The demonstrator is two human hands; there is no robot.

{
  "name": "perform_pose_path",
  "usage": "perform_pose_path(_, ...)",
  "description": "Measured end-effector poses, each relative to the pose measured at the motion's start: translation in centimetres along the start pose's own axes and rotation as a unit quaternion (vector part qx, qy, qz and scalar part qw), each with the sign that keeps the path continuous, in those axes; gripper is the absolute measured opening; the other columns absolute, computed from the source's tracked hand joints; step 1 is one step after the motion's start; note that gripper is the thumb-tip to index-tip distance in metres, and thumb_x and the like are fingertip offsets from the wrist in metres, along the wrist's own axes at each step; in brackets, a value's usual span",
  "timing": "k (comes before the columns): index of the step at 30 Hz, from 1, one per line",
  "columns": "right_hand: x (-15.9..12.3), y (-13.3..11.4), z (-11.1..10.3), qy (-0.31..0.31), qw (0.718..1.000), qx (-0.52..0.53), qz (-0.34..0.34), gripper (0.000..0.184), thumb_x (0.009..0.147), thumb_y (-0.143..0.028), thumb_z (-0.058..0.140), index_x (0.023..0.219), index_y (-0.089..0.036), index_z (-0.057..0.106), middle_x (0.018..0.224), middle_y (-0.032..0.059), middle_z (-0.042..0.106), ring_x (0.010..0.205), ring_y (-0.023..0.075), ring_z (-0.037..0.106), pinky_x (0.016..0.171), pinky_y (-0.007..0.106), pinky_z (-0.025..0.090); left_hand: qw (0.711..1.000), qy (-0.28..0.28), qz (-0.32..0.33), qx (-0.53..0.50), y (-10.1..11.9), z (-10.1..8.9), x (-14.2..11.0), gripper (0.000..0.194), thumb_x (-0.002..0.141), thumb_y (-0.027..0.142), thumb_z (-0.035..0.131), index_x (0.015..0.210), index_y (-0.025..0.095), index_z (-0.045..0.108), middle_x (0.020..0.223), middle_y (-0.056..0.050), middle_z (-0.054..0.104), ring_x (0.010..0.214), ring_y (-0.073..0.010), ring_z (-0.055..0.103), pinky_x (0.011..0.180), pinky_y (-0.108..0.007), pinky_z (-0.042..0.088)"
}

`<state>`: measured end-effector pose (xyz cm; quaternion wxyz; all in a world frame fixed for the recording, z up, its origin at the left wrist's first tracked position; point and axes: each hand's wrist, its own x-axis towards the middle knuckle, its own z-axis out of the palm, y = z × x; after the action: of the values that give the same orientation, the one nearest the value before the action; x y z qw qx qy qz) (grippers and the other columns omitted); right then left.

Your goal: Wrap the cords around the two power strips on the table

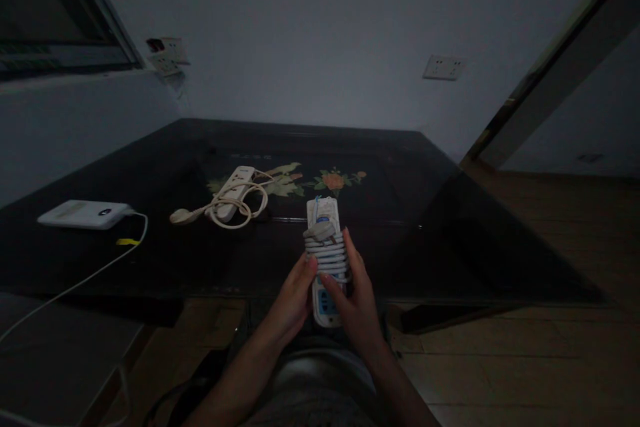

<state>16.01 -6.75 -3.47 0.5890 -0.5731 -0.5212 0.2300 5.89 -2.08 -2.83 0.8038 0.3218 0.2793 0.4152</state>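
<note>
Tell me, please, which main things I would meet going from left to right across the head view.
White device → power strip with loose cord → cord-wrapped power strip → right-hand wall socket.

Faint lettering (251, 156) on dark table (450, 247), unreadable, no other text legible

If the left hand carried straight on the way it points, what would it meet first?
The cord-wrapped power strip, which the left hand is touching. Past that, the line seems to run over the dark tabletop, though depth is hard to judge.
</note>
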Motion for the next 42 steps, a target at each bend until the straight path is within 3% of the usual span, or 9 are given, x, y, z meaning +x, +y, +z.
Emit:
perform_pose_path(6, -0.6, 0.6, 0.8, 0.004, 1.0, 0.011, 0.003, 0.083, 0.078, -0.029, 0.068, 0.148, -0.026, 0.023, 0.152, 0.0104, 0.03, 0.139, 0.0268, 0.03, 0.113, 0.047, 0.029, 0.998, 0.049, 0.044, 0.012, -0.1, 0.1, 0.5, 0.053, 0.071, 0.047, 0.074, 0.113, 0.017, 0.063, 0.113, -0.011, 0.069, 0.107, -0.0271, 0.064, 0.093, -0.035, 0.049)
perform_pose_path(11, -1.2, 0.6, 1.4, 0.013, 0.996, 0.073, 0.046, 0.09, 0.073, -0.022, 0.069, 0.149, -0.023, 0.019, 0.15, 0.0127, 0.033, 0.135, 0.026, 0.038, 0.11, 0.043, 0.035, 0.998, 0.046, 0.026, 0.031, 0.2, 0.2, 0.1, 0.06, 0.07, 0.047, 0.075, 0.12, 0.018, 0.058, 0.115, -0.011, 0.068, 0.109, -0.0278, 0.063, 0.094, -0.036, 0.049)
perform_pose_path(20, -1.1, 0.0, 0.9, 0.011, 0.993, 0.11, 0.049, 0.097, 0.068, -0.016, 0.07, 0.149, -0.022, 0.017, 0.15, 0.014, 0.034, 0.135, 0.0264, 0.039, 0.109, 0.044, 0.036, 0.998, 0.029, 0.042, 0.03, -0.2, 0.7, -0.2, 0.064, 0.07, 0.048, 0.075, 0.125, 0.019, 0.056, 0.118, -0.011, 0.067, 0.112, -0.0279, 0.061, 0.097, -0.037, 0.047)
perform_pose_path(25, -0.9, 0.1, 0.9, 0.005, 0.983, 0.169, 0.071, 0.099, 0.067, -0.023, 0.075, 0.148, -0.023, 0.019, 0.142, 0.0139, 0.047, 0.125, 0.0269, 0.051, 0.1, 0.043, 0.047, 0.998, 0.027, 0.062, 0.012, -0.5, 0.2, 0.0, 0.065, 0.069, 0.051, 0.075, 0.123, 0.02, 0.057, 0.115, -0.011, 0.068, 0.109, -0.028, 0.063, 0.097, -0.038, 0.047)
perform_pose_path(33, -0.8, 0.5, 1.2, 0.017, 0.995, 0.075, 0.07, 0.084, 0.068, -0.024, 0.07, 0.141, -0.021, 0.03, 0.122, 0.0123, 0.064, 0.107, 0.0252, 0.064, 0.084, 0.035, 0.056, 0.995, 0.064, 0.078, 0.019, -0.9, 0.4, 0.3, 0.062, 0.064, 0.049, 0.079, 0.114, 0.019, 0.057, 0.109, -0.011, 0.07, 0.104, -0.0285, 0.065, 0.092, -0.038, 0.051)
perform_pose_path(42, -0.6, 0.5, 0.9, 0.011, 0.996, 0.043, 0.078, 0.086, 0.068, -0.028, 0.07, 0.143, -0.019, 0.028, 0.115, 0.0112, 0.067, 0.098, 0.0237, 0.068, 0.079, 0.031, 0.057, 0.991, 0.096, 0.076, 0.046, -1.3, 0.3, 0.5, 0.062, 0.063, 0.05, 0.079, 0.111, 0.018, 0.057, 0.108, -0.01, 0.07, 0.102, -0.0266, 0.066, 0.088, -0.034, 0.052)
